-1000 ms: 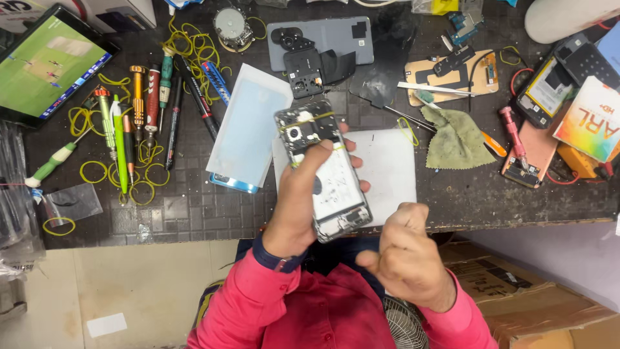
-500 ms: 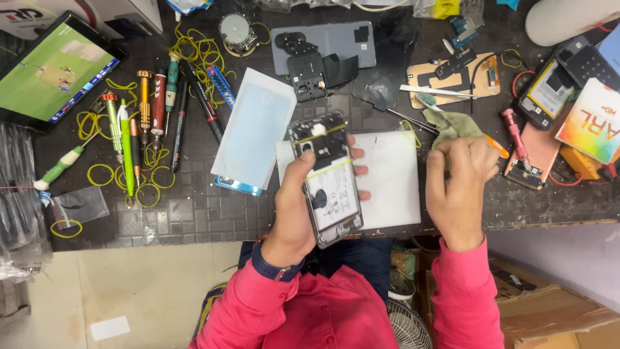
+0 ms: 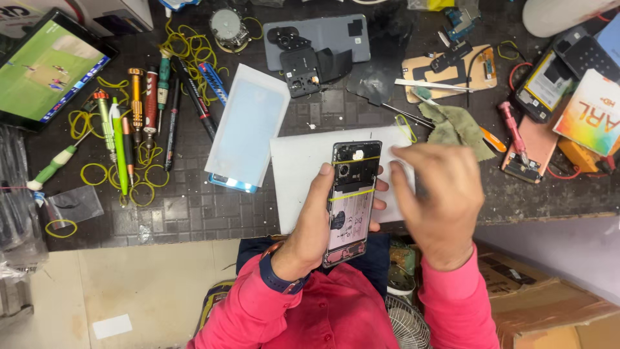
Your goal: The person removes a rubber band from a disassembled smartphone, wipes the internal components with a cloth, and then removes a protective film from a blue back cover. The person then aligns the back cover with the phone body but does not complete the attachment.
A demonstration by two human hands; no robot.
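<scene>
Colourful rectangular box (image 3: pixel 591 111), far right of the tabletop (image 3: pixel 194 207). Brown carton (image 3: pixel 549 304), lower right. Opened phone (image 3: pixel 349 200): long axis near-vertical, camera end pointing away, gripped by left hand (image 3: pixel 310 226) above white sheet (image 3: pixel 297 181). Right hand (image 3: pixel 439 194) loosely curled beside it, holding nothing visible.

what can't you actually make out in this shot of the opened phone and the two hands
- Head view: the right hand is motion-blurred, so whether it holds anything cannot be told.
- Head view: the left hand covers the left edge of the opened phone; its grip there is hidden.
- Head view: parts inside the phone are too small to identify.
- Head view: the tablet at top left is cut off by the frame edge.
</scene>
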